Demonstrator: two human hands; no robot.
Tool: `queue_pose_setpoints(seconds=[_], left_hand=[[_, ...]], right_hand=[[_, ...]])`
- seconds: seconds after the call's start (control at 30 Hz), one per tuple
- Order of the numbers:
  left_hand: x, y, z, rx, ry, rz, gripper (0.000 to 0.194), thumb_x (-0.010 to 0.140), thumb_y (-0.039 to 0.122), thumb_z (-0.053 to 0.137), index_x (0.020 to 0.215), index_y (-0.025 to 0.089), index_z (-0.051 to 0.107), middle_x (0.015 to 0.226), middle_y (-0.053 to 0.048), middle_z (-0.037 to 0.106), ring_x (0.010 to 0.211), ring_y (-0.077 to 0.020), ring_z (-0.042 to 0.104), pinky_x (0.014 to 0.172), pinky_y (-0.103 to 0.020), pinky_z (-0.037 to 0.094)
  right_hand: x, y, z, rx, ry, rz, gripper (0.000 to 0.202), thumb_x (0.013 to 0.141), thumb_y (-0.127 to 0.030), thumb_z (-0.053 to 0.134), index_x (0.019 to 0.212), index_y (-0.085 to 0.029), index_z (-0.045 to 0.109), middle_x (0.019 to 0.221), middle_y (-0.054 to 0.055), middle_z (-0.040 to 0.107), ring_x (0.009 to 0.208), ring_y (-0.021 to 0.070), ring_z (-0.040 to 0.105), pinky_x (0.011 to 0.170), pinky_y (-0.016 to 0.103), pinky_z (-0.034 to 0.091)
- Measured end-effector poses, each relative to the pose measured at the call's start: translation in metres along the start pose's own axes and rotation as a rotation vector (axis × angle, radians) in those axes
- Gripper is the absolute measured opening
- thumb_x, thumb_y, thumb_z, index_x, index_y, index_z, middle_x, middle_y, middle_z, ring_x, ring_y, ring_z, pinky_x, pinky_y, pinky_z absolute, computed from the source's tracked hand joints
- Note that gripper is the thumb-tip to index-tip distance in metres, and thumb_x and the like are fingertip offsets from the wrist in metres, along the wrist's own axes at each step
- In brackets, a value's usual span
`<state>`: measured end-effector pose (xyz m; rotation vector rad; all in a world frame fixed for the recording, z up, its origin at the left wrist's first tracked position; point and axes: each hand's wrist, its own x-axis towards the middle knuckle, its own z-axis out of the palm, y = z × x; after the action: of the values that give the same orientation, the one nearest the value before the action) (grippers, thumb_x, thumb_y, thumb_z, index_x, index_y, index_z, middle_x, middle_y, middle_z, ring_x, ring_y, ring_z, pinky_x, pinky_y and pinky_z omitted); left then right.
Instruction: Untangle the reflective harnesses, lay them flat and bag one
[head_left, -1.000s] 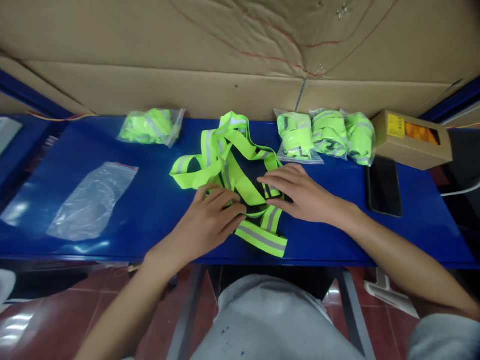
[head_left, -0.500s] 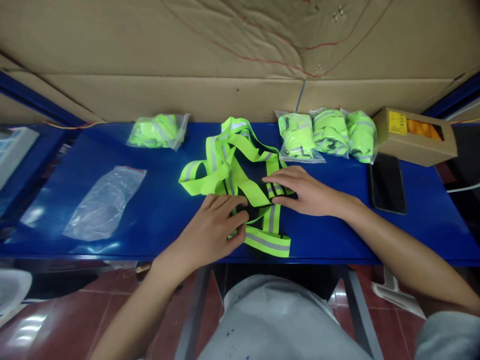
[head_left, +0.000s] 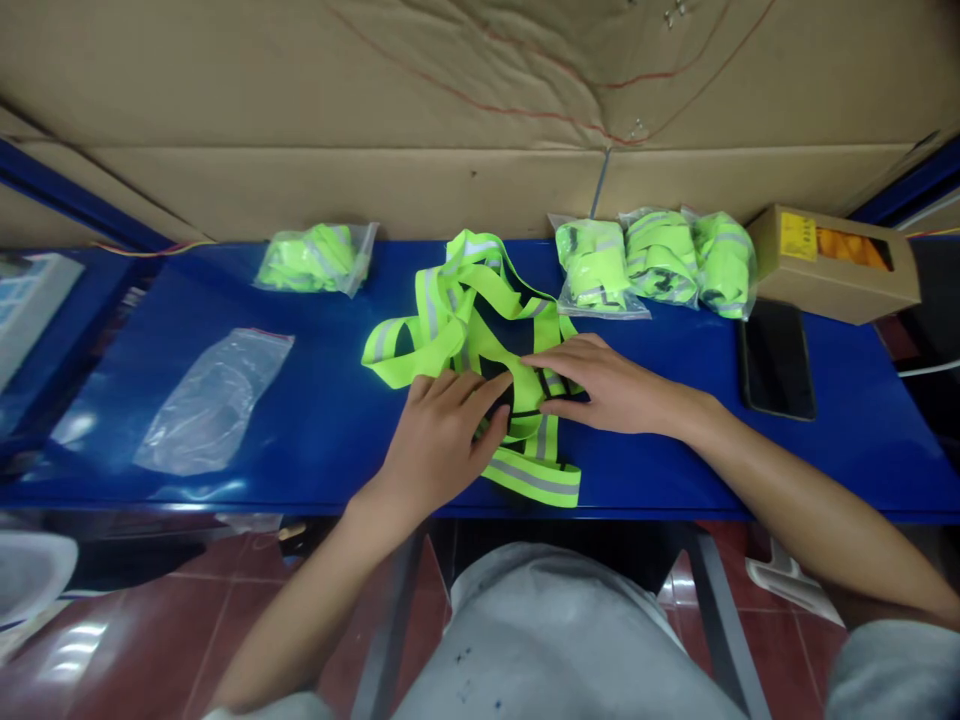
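A neon yellow-green reflective strap vest (head_left: 442, 350) with grey stripes lies in loose loops on the blue table, partly under my hands. My left hand (head_left: 435, 440) is over the vest's lower left part, its fingers curled onto the straps. The index finger and thumb reach right, and what lies beneath the palm is hidden. My right hand (head_left: 607, 385) grips a vertical strap on the vest's right side, near black bands. One strap end hangs out toward the table's front edge.
An empty zip bag (head_left: 217, 400) lies flat on the left. Bagged vests stand along the back: one bag (head_left: 319, 258) left, several (head_left: 596, 265) right. A phone (head_left: 776, 360) and a cardboard box (head_left: 832, 265) are at the right. Cardboard wall (head_left: 337, 190) behind.
My left hand has moved slightly up and right along the vest, and the middle strap has shifted with it. My right hand stays at nearly the same place on the right strap.
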<state>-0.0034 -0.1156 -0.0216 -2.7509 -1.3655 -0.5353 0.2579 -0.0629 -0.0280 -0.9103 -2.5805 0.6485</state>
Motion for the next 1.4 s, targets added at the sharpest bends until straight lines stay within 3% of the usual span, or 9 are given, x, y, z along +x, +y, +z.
queue_pose_setpoints(seconds=[0.17, 0.3, 0.43, 0.6, 0.8, 0.9, 1.07, 1.23, 1.4], left_hand=[[0.0, -0.001, 0.004, -0.025, -0.067, 0.001, 0.044, 0.112, 0.038, 0.048, 0.145, 0.012, 0.059, 0.107, -0.01, 0.077, 0.099, -0.0286, 0.07, 0.082, -0.041, 0.044], [-0.003, 0.001, 0.004, -0.034, -0.034, -0.009, 0.052, 0.108, 0.047, 0.055, 0.143, 0.009, 0.058, 0.101, -0.01, 0.077, 0.093, -0.0288, 0.072, 0.08, -0.042, 0.045], [-0.007, 0.006, 0.001, 0.027, 0.014, 0.013, 0.041, 0.106, 0.042, 0.061, 0.131, 0.01, 0.066, 0.098, -0.01, 0.076, 0.094, -0.0295, 0.072, 0.082, -0.043, 0.045], [-0.01, 0.01, -0.005, 0.056, 0.099, 0.004, 0.04, 0.104, 0.035, 0.068, 0.136, 0.011, 0.063, 0.094, -0.007, 0.075, 0.088, -0.0264, 0.069, 0.08, -0.041, 0.044], [-0.004, 0.0, -0.017, -0.071, 0.192, 0.025, 0.002, 0.101, 0.022, 0.07, 0.102, 0.02, 0.069, 0.089, -0.004, 0.069, 0.084, -0.0236, 0.064, 0.076, -0.038, 0.045], [0.005, -0.011, -0.026, -0.118, 0.226, -0.006, 0.003, 0.101, 0.022, 0.069, 0.099, 0.02, 0.069, 0.091, -0.004, 0.068, 0.086, -0.0231, 0.063, 0.078, -0.038, 0.047], [0.014, -0.023, -0.033, -0.136, 0.254, -0.003, 0.004, 0.1, 0.021, 0.069, 0.096, 0.021, 0.069, 0.092, -0.004, 0.067, 0.089, -0.0225, 0.063, 0.08, -0.037, 0.047], [0.013, -0.023, -0.031, -0.152, 0.27, -0.018, 0.002, 0.1, 0.02, 0.069, 0.099, 0.022, 0.07, 0.095, -0.004, 0.068, 0.09, -0.0225, 0.064, 0.08, -0.037, 0.048], [0.017, -0.02, -0.036, -0.1, 0.249, 0.009, 0.003, 0.1, 0.021, 0.068, 0.1, 0.023, 0.07, 0.095, -0.006, 0.068, 0.09, -0.025, 0.063, 0.082, -0.041, 0.046]], right_hand=[[-0.001, -0.001, 0.001, -0.005, -0.014, 0.006, 0.074, 0.099, -0.041, 0.075, 0.164, -0.027, 0.043, 0.141, 0.013, 0.072, 0.129, 0.0309, 0.067, 0.113, 0.049, 0.044], [0.0, -0.002, 0.002, -0.056, 0.018, -0.038, 0.062, 0.106, -0.037, 0.063, 0.164, -0.028, 0.042, 0.138, 0.014, 0.073, 0.127, 0.0312, 0.068, 0.11, 0.05, 0.044], [0.002, -0.001, 0.005, -0.134, 0.073, -0.006, 0.052, 0.113, -0.04, 0.045, 0.16, -0.019, 0.046, 0.121, 0.015, 0.077, 0.115, 0.0316, 0.071, 0.105, 0.048, 0.046], [0.005, -0.002, 0.009, -0.187, 0.151, 0.034, 0.047, 0.115, -0.039, 0.037, 0.152, -0.015, 0.054, 0.114, 0.015, 0.079, 0.105, 0.0294, 0.074, 0.099, 0.044, 0.047], [0.006, -0.001, 0.012, -0.218, 0.227, 0.074, 0.045, 0.115, -0.039, 0.039, 0.147, -0.012, 0.055, 0.094, 0.01, 0.08, 0.084, 0.0266, 0.073, 0.093, 0.041, 0.046], [0.006, 0.001, 0.012, -0.229, 0.256, 0.068, 0.04, 0.115, -0.036, 0.041, 0.144, -0.013, 0.056, 0.083, 0.006, 0.078, 0.077, 0.0253, 0.071, 0.091, 0.039, 0.046], [0.007, 0.002, 0.01, -0.194, 0.297, 0.055, 0.029, 0.114, -0.033, 0.044, 0.133, -0.016, 0.059, 0.088, 0.005, 0.08, 0.074, 0.0228, 0.072, 0.091, 0.038, 0.045], [0.007, 0.001, 0.01, -0.128, 0.372, 0.063, 0.012, 0.112, -0.029, 0.051, 0.111, -0.022, 0.059, 0.087, 0.002, 0.077, 0.071, 0.0198, 0.067, 0.089, 0.035, 0.044], [0.009, 0.0, 0.01, -0.101, 0.424, 0.108, 0.012, 0.111, -0.028, 0.05, 0.106, -0.022, 0.06, 0.079, 0.0, 0.07, 0.067, 0.0188, 0.061, 0.085, 0.034, 0.043]])
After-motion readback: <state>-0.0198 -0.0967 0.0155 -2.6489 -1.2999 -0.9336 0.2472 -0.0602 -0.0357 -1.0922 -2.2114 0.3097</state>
